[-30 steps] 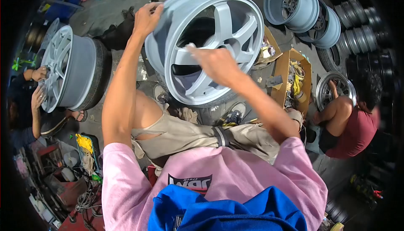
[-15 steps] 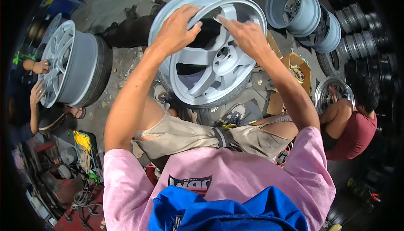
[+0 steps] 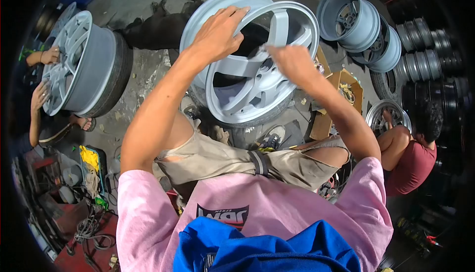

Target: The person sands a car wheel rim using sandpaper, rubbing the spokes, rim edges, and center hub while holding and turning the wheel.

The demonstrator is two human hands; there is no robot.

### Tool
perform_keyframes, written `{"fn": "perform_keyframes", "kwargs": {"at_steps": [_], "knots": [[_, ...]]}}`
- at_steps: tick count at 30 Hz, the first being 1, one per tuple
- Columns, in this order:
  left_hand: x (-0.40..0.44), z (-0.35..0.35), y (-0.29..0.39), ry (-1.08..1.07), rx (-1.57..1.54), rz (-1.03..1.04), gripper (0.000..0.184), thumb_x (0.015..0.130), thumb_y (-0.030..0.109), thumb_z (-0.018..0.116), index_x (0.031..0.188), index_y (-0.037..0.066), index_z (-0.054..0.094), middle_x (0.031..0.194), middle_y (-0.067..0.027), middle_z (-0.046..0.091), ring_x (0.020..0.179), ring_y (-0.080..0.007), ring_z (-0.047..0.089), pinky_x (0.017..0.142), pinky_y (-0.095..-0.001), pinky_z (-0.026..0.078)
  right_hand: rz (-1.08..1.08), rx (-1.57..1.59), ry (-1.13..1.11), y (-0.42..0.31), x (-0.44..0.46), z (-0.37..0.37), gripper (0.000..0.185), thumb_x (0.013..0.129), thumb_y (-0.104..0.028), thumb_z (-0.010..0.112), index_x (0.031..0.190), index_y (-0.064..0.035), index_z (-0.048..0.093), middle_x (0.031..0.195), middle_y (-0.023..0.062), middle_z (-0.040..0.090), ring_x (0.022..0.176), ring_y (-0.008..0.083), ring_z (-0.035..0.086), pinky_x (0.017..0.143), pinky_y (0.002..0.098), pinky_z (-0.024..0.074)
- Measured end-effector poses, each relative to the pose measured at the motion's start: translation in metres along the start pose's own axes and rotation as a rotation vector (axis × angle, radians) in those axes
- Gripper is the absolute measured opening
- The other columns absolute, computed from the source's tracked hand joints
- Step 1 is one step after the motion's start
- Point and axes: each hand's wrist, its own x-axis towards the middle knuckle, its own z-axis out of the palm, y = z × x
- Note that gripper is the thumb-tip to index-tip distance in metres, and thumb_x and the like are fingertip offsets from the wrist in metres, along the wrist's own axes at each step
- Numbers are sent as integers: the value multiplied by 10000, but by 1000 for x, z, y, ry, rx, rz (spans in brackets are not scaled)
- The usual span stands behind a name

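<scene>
A silver-grey spoked alloy wheel rim (image 3: 279,27) stands tilted in front of my knees. My left hand (image 3: 217,32) is wrapped over its upper left edge, thumb on the inner side. At the spokes near the hub is my right hand (image 3: 296,65), fingers drawn together and blurred by motion. A small greyish patch shows at its fingertips, too smeared to identify. Behind the wheel rim is a wide grey barrel (image 3: 210,7), and part of a dark tyre (image 3: 247,123) shows beneath.
On the left, another person's hands (image 3: 42,94) touch a grey wheel (image 3: 96,69) on a tyre. A person in a dark red shirt (image 3: 413,168) crouches at right by a shiny rim (image 3: 388,111). Stacked rims (image 3: 346,14), a cardboard box (image 3: 341,86) and a dark animal (image 3: 153,29) lie around.
The wheel rim has tilted, its face turning more to the right. My right hand has moved down from the upper edge towards the hub. My left hand keeps its hold.
</scene>
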Motion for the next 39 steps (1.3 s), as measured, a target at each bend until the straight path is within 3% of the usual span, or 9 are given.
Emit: {"fn": "perform_keyframes", "kwargs": {"at_steps": [5,9,12,14,17,22,29,34,39], "knots": [[3,5,-5,17,-7,32,635,903,44,656,1522,76,518,1396,-182,596,1309,-403,554,1121,-469,457,93,-56,-29,-19,12,8,177,916,-152,625,959,-50,764,707,196,722,676,354,752,622,477,597],[1,4,-6,7,-10,36,641,906,54,668,1527,74,512,1397,-184,602,1299,-409,564,1111,-471,466,138,251,-173,-16,14,-3,194,901,-171,638,897,-17,756,873,198,762,804,383,760,736,496,605],[0,6,-8,44,-2,28,617,919,72,670,1518,70,522,1392,-186,610,1294,-411,571,1104,-471,473,24,-42,-231,-3,8,-15,235,905,-156,637,1058,-25,757,902,144,768,778,356,758,719,464,603],[2,6,-9,39,-18,44,599,927,82,668,1509,69,531,1378,-188,620,1286,-412,578,1100,-471,476,-39,-156,-10,18,12,-28,469,904,-97,647,1372,-74,649,895,161,759,747,338,745,692,468,586],[5,8,-10,79,-29,70,559,942,99,661,1490,68,555,1353,-190,639,1271,-413,591,1094,-470,481,-108,-214,130,38,17,-20,623,882,-55,637,1498,-69,545,948,126,765,692,292,730,652,427,587],[6,7,-6,69,-65,76,527,953,112,657,1472,63,578,1347,-192,650,1259,-412,602,1092,-469,483,-120,-303,159,40,30,-31,516,917,-54,585,1433,-46,581,956,108,760,668,259,718,612,364,558],[5,1,-7,78,-44,79,496,963,133,649,1449,49,596,1329,-189,657,1240,-401,611,1074,-469,486,-132,-356,60,27,20,-32,551,897,-67,617,1446,-45,574,882,89,739,666,241,721,610,362,549],[11,5,-7,105,-62,80,487,959,133,641,1433,31,603,1286,-199,669,1203,-414,619,1052,-468,488,-224,-318,241,48,51,-28,540,890,-61,630,1427,-61,576,885,103,733,675,289,717,638,391,562],[9,3,-7,71,-86,82,474,951,128,645,1412,23,619,1282,-199,673,1192,-413,626,1041,-465,492,-156,-228,117,42,37,-44,279,913,-89,641,1190,-59,655,823,108,732,711,273,756,574,384,557]]}}
